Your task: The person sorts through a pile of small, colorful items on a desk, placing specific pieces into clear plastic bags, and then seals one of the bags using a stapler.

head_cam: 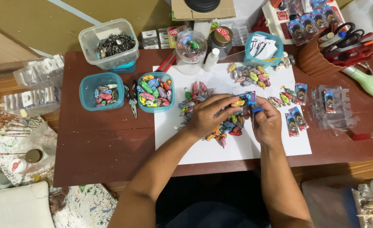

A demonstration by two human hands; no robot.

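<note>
Head view, landmark: a white paper sheet (254, 143) is spread on the dark brown wooden table (98, 143); all places are given from it.
Left hand: the left hand (206, 116) is held above the sheet's middle, fingers curled and pressed onto a small yellow lure with its blue printed card (244, 99).
Right hand: the right hand (266, 121) is raised just beside the left, thumb and fingers pinched on the card's lower edge; what sits between the fingertips cannot be told.
Held piece: the lure and card are kept between both hands, above the sheet's centre, over the heap of small multicoloured lures (220, 126).
Step in hand: a lure appears to be being joined to its card, judged from the grip.
Next move: a steady pinch and careful alignment would be called for.
Right part of sheet: finished carded packets (298, 118) are laid there.
Off the right edge: clear plastic sleeves (332, 105) are laid there.
Left of sheet: two teal plastic tubs of lures (157, 90) are set, with black pliers (133, 97) between them.
</note>
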